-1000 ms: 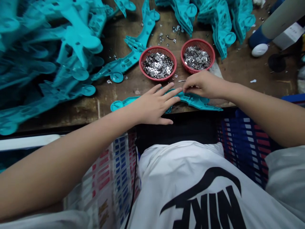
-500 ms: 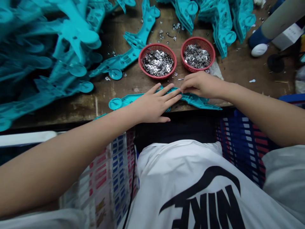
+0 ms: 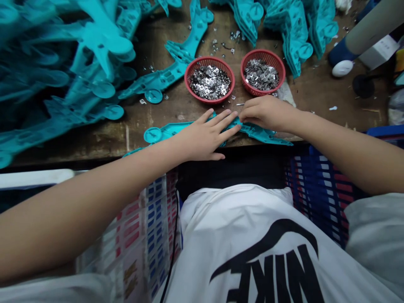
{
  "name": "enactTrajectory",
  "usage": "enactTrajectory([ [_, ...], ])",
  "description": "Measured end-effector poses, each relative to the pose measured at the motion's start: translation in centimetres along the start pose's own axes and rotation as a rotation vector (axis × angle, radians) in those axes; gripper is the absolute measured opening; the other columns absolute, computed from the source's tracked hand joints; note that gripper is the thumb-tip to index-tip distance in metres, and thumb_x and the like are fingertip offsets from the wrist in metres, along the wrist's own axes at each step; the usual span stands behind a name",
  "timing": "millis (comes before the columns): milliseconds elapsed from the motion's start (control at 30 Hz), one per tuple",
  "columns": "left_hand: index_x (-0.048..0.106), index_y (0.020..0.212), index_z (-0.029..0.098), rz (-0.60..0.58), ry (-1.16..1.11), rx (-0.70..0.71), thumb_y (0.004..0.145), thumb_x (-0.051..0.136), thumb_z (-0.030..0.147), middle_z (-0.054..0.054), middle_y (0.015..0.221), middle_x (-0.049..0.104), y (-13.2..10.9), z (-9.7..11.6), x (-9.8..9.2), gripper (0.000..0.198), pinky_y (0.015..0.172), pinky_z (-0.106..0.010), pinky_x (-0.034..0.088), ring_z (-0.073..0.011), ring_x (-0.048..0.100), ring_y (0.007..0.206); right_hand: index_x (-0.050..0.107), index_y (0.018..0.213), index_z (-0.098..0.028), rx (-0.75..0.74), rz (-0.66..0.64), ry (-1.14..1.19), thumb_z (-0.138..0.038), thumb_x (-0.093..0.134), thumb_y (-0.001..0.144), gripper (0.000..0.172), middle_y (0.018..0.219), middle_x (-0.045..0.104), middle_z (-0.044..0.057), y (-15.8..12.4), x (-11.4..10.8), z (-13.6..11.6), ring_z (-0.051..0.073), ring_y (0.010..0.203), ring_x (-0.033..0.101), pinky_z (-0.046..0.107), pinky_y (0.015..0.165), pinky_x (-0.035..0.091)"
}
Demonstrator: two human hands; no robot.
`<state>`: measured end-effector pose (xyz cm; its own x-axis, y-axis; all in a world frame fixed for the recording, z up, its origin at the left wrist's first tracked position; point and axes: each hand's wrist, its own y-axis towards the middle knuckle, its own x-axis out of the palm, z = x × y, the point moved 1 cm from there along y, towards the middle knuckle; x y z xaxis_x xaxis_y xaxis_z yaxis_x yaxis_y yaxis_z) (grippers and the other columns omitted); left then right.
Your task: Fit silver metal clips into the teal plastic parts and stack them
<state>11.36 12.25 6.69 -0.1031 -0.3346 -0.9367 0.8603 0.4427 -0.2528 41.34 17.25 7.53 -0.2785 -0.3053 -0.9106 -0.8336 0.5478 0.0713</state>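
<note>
A long turquoise plastic part (image 3: 175,129) with a round disc at its left end lies along the front edge of the table. My left hand (image 3: 205,136) rests flat across its middle, fingers spread and pressing on it. Against the same part, just right of those fingertips, my right hand (image 3: 267,112) has thumb and fingers pinched together; whatever is between them is hidden. Behind the hands stand two red baskets of small shiny metal pieces, the left basket (image 3: 187,86) and the right basket (image 3: 282,63).
A tall heap of turquoise parts (image 3: 94,46) fills the left side. Stacked turquoise parts (image 3: 290,38) lie at the back right, near a grey pole (image 3: 369,29). Loose metal bits dot the wooden table (image 3: 318,97). Plastic crates (image 3: 318,181) stand below the edge.
My left hand's fingers have shifted slightly on the turquoise part. My right hand stays pinched at nearly the same spot. The view has moved a little.
</note>
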Motion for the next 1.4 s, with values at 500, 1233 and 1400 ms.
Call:
enactTrajectory([
  [500, 0.039, 0.208, 0.023, 0.046, -0.037, 0.001, 0.109, 0.096, 0.035, -0.023, 0.219, 0.017, 0.0, -0.4, 0.4, 0.115, 0.166, -0.076, 0.019, -0.0524, 0.022, 0.205, 0.098, 0.148, -0.028, 0.119, 0.078, 0.066, -0.045, 0.068, 0.129, 0.04, 0.129, 0.094, 0.013, -0.7, -0.4, 1.4, 0.037, 0.123, 0.086, 0.055, 0.112, 0.068],
  [1233, 0.042, 0.203, 0.007, 0.066, -0.007, -0.01, 0.11, 0.087, 0.025, -0.032, 0.214, 0.032, 0.2, 0.0, 0.4, 0.105, 0.165, -0.075, 0.026, -0.0489, 0.027, 0.204, 0.1, 0.122, -0.02, 0.37, 0.046, 0.135, -0.032, 0.077, 0.111, 0.028, 0.14, 0.092, 0.02, 0.0, 2.1, -3.2, 0.043, 0.134, 0.085, 0.061, 0.129, 0.065],
  [1400, 0.04, 0.204, 0.007, 0.064, 0.0, -0.01, 0.109, 0.083, 0.023, -0.032, 0.214, 0.031, 0.3, 0.1, 0.2, 0.105, 0.165, -0.078, 0.028, -0.0494, 0.026, 0.204, 0.096, 0.11, -0.023, 0.417, 0.074, 0.221, -0.027, 0.077, 0.105, 0.02, 0.134, 0.093, 0.018, 0.2, 2.7, -3.3, 0.041, 0.13, 0.085, 0.058, 0.125, 0.065],
])
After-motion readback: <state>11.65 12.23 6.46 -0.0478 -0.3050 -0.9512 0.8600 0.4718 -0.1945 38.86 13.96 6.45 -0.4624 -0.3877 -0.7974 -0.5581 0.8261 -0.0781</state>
